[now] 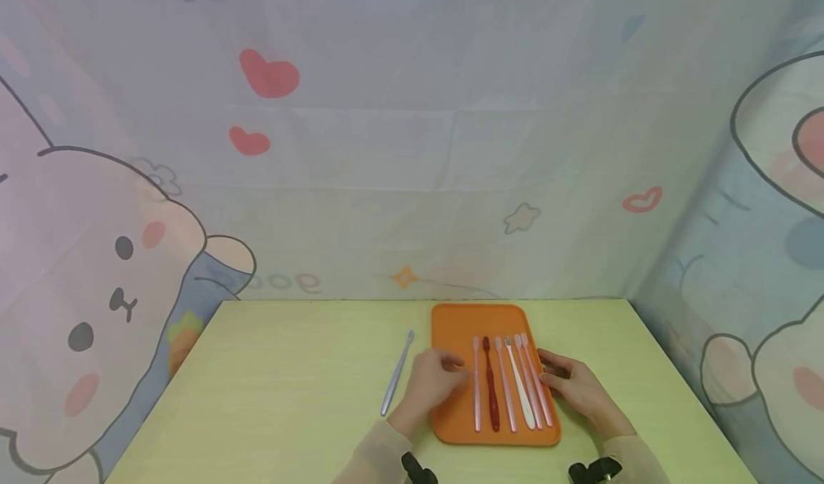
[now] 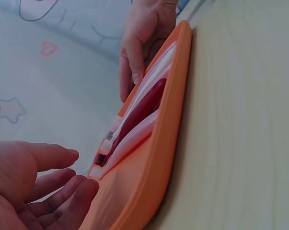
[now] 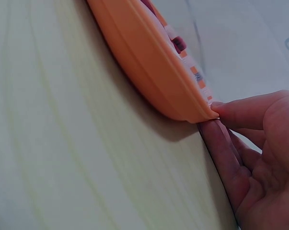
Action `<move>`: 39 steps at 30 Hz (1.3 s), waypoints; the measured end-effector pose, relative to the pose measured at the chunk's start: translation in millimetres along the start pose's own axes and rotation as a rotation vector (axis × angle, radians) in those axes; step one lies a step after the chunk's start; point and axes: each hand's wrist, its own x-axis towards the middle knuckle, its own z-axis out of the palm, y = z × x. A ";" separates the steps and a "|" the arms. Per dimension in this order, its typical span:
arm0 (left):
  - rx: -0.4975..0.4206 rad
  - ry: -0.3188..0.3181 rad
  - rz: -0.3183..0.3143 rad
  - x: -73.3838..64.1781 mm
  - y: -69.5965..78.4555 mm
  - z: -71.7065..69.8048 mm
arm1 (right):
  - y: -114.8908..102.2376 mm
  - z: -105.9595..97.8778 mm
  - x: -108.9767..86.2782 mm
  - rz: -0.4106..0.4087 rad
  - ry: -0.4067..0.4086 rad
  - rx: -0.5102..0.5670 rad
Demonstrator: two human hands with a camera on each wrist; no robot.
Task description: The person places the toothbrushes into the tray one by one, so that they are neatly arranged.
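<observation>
An orange tray (image 1: 476, 319) lies on the table with several pale pink toothbrushes (image 1: 477, 391), a dark red toothbrush (image 1: 492, 394) and a white toothbrush (image 1: 520, 387) side by side on it. Over the tray's left part is my left hand (image 1: 438, 378), its fingers loosely bent around nothing. My right hand (image 1: 576, 382) pinches the tray's right rim; in the right wrist view the thumb (image 3: 245, 111) is on top of the rim, with a finger beneath. A grey-blue toothbrush (image 1: 396, 375) lies on the table, left of my left hand.
The pale yellow table (image 1: 290, 384) runs back to a cloth backdrop (image 1: 386, 148) printed with cartoon figures and hearts. A similar printed cloth (image 1: 708, 269) hangs along the right side.
</observation>
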 end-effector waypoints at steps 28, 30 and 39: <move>-0.073 0.122 -0.064 -9.0 -37.9 -119.5 | 4.6 1.6 3.8 0.006 0.005 -0.001; -0.064 0.110 -0.088 -9.6 -40.4 -127.4 | 5.0 2.0 4.3 0.010 0.005 0.003; -0.044 0.000 -0.121 -10.8 -43.9 -133.6 | 3.5 1.7 4.8 0.038 0.025 -0.020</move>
